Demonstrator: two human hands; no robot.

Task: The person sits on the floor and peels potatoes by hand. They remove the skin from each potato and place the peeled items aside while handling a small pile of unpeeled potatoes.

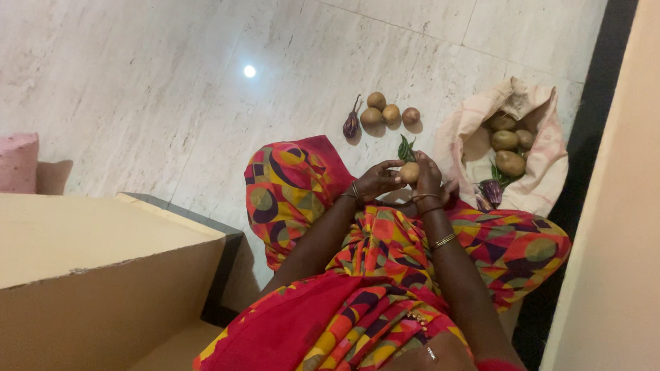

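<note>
Gripped between both hands, left hand (378, 180) and right hand (428, 176), a small potato (409, 172) is held above the lap, fingers closed around it. Beside the right knee a cloth bag (546, 154) of potatoes is seen, and four potatoes (389, 112) with a purple brinjal (351, 125) are laid on the marble floor (127, 73). Steadiness is best kept with the fingertips spread evenly round it.

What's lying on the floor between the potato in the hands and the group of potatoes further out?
In the head view, only a few green chillies lie between the held potato and the floor potatoes; the rest is bare marble floor.
</note>
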